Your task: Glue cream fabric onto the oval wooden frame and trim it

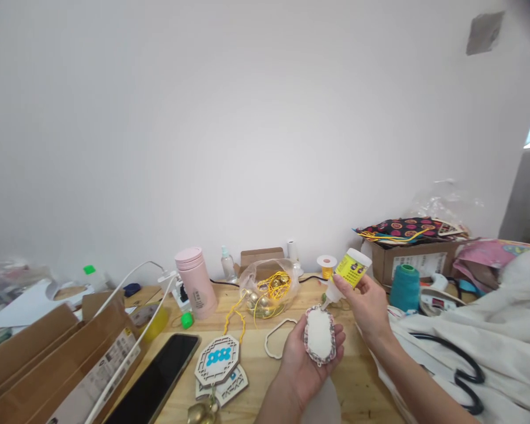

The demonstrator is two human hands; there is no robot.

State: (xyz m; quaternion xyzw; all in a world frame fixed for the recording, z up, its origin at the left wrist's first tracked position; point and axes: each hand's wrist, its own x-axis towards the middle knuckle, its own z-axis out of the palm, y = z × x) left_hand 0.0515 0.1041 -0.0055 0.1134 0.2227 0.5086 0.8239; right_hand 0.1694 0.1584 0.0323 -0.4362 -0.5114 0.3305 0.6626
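Right hand (365, 299) pinches our tilted glue bottle (348, 274) over the padded piece (319, 334) cupped in left hand (301, 359); oversqueezing risks flooding fabric edge, we judge.

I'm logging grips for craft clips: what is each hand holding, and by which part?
Left hand cradles the padded oval piece from beneath. Right hand grips the glue bottle around its body, nozzle tipped down at the piece's edge.

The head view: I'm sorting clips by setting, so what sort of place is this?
Probably a home craft desk: the right hand tips a glue bottle over a padded piece in the left hand, with a thread cone and wooden ornaments around.
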